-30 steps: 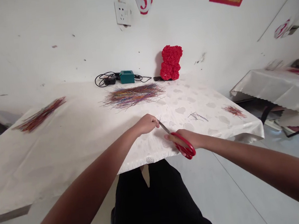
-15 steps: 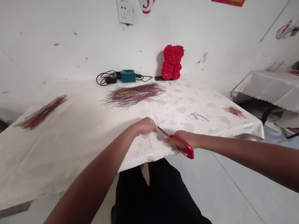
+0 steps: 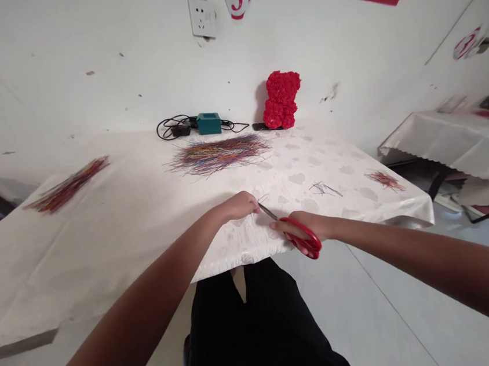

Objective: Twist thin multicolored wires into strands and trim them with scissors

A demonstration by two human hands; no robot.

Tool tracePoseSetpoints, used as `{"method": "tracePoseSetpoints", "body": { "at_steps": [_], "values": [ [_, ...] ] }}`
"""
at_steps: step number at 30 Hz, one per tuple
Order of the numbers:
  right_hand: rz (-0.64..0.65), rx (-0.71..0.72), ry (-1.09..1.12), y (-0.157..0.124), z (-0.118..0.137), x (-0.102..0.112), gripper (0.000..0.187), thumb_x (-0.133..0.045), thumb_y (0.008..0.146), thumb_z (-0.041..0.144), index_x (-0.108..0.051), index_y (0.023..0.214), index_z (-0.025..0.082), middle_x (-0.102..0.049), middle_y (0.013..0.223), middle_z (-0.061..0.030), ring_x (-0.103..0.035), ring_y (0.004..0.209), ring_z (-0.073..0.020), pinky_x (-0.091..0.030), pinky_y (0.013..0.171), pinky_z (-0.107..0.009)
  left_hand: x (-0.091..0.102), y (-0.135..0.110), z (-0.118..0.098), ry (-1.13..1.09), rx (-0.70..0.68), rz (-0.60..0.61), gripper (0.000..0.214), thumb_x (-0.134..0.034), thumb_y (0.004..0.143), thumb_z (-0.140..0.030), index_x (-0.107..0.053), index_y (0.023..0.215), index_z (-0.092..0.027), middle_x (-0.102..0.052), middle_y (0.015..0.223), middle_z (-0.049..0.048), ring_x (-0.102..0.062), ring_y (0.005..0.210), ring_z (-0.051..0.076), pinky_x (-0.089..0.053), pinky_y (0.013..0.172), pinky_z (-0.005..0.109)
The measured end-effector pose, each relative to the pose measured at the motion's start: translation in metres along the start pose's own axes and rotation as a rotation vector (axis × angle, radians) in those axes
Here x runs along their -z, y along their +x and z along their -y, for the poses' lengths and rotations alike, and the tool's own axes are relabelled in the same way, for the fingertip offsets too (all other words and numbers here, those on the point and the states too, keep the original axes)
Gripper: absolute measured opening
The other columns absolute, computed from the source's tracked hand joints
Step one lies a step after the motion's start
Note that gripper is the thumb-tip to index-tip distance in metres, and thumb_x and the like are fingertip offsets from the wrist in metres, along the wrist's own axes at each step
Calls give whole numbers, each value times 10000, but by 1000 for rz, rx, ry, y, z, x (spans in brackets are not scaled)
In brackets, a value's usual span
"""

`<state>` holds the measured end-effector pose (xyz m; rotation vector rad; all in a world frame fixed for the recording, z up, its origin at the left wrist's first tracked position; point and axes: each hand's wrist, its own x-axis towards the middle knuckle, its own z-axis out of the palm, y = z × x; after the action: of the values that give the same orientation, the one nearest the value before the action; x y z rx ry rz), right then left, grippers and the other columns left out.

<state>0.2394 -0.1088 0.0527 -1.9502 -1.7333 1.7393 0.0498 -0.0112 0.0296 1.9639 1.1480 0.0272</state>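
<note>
My right hand [image 3: 306,229] grips red-handled scissors [image 3: 309,239], their blades pointing up and left. The blade tips meet the fingertips of my left hand [image 3: 244,204], which is closed in a pinch. A thin dark wire [image 3: 264,196] shows just beyond those fingertips; its other end is hidden by the hand. Behind my hands lies a wide bundle of many-coloured thin wires [image 3: 221,154]. To the right is a small scatter of short dark wire pieces [image 3: 324,189], and farther right a little pile of reddish wire pieces [image 3: 385,181].
A white cloth covers the table [image 3: 102,239]. Another wire bundle [image 3: 70,185] lies at the left. Along the wall stand a teal box [image 3: 209,124] with black cables and a red flower-textured bear figure [image 3: 282,100]. A second covered table [image 3: 449,132] is at the right.
My right hand and the scissors have shifted slightly right. The left hand stays nearly in place, pinched at the blade tips. The camera view has moved a little.
</note>
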Motion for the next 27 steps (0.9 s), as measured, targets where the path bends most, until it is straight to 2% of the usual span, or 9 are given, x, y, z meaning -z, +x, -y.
{"method": "tracePoseSetpoints", "body": {
  "at_steps": [3, 13, 21, 27],
  "values": [
    [72, -88, 152, 8, -7, 1, 576, -527, 811, 746, -472, 653, 195, -651, 525, -124, -627, 429, -241, -495, 390, -332, -3, 0, 0, 7, -48, -51, 278, -570, 952, -377, -641, 1024, -118, -663, 1013, 61, -644, 911, 179, -552, 817, 369],
    [84, -5, 167, 24, -29, 2, 662, -504, 750, 841, -512, 683, 182, -709, 632, -154, -689, 514, -255, -564, 450, -344, -7, -3, 0, -9, -105, -142, 284, -559, 956, -387, -655, 956, -120, -678, 996, 60, -647, 914, 176, -537, 850, 380],
    [51, -26, 147, 7, -12, -1, 701, -485, 740, 865, -516, 662, 169, -706, 642, -156, -672, 495, -229, -541, 438, -308, -12, -2, 2, -34, -151, -207, 282, -545, 965, -376, -654, 913, -121, -678, 958, 52, -642, 912, 174, -520, 880, 393],
    [67, -17, 218, -2, -7, 0, 687, -456, 799, 831, -531, 718, 153, -711, 688, -160, -712, 603, -250, -585, 531, -329, -17, -2, 6, -65, -190, -229, 301, -529, 970, -383, -649, 873, -125, -678, 939, 47, -635, 905, 173, -505, 879, 383]
  ]
}}
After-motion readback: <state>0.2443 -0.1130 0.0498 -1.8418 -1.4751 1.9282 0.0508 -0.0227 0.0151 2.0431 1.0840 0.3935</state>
